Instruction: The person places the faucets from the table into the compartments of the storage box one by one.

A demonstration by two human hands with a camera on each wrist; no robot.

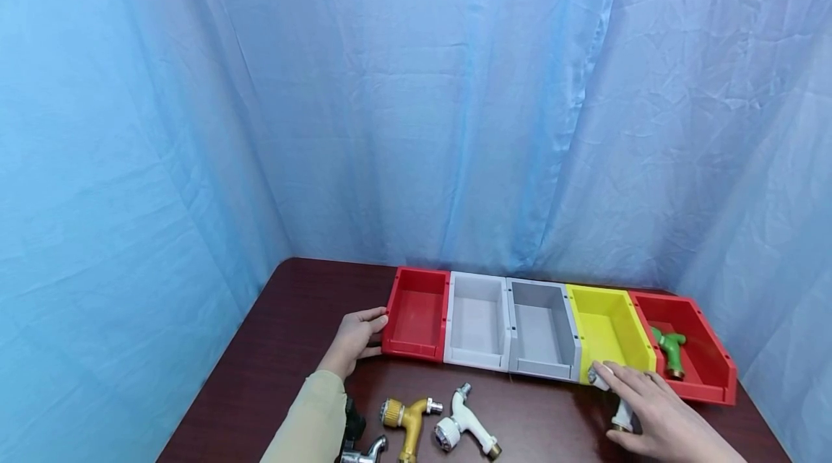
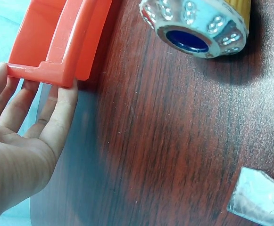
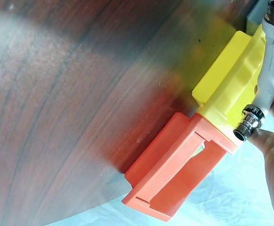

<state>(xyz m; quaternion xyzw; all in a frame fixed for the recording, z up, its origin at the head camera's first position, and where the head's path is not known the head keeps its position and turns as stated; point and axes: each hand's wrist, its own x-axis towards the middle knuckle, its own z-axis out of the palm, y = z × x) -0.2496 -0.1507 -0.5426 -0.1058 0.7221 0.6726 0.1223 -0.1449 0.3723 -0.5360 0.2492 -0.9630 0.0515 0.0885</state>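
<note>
At the left end of a row of bins, my left hand (image 1: 353,339) holds the side of a red bin (image 1: 416,318); its thumb is at the rim and its fingers lie against the outer wall. My right hand (image 1: 653,405) grips a white tap (image 3: 271,66) over the front of the yellow bin (image 1: 601,318). The held tap's metal spout end points down toward the bin edges in the right wrist view. Part of the tap is hidden by the fingers. Inside the red bin at the right end (image 1: 705,344) lies a green tap (image 1: 671,351).
Between the held bins stand a white bin (image 1: 477,318) and a grey bin (image 1: 542,326). On the dark wooden table (image 1: 260,369) lie a gold tap (image 1: 412,423), another white tap (image 1: 466,420) and a black-and-silver tap (image 1: 354,441). A blue curtain (image 1: 416,102) hangs behind.
</note>
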